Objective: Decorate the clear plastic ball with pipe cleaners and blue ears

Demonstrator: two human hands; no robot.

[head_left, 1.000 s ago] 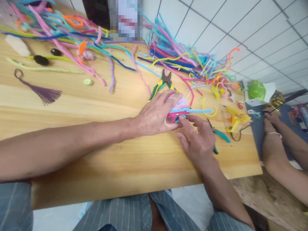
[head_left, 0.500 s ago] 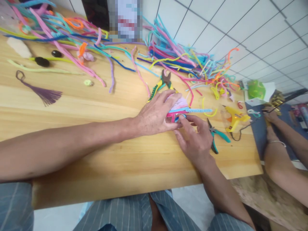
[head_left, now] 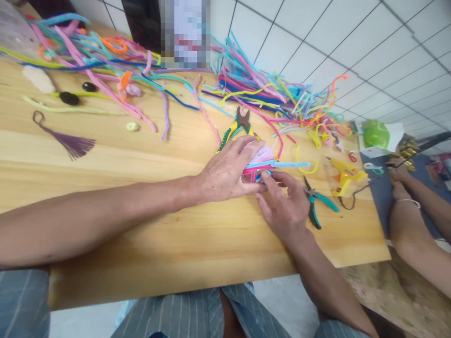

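My left hand (head_left: pixel 229 169) is closed around a pipe-cleaner craft piece (head_left: pixel 261 154), lilac on top with pink and light blue strips along its lower side. A light blue pipe cleaner (head_left: pixel 291 165) sticks out from it to the right. With thumb and fingers, my right hand (head_left: pixel 284 197) pinches a blue part at the piece's lower edge. Part of the piece is hidden behind my fingers. Just beyond my left hand lie pliers with green and yellow handles (head_left: pixel 228 135). Teal-handled pliers (head_left: pixel 317 201) rest open to the right of my right hand.
Heaps of coloured pipe cleaners (head_left: pixel 253 89) line the table's far side. A purple tassel (head_left: pixel 75 142) and black oval pieces (head_left: pixel 69 98) lie at left. A yellow glue gun (head_left: pixel 343 176) with a cord is at right, near another person's arms (head_left: pixel 408 220).
The whole view has shifted slightly. My hands keep nearly the same hold on the craft piece, with small movement of my right fingers at its lower edge.
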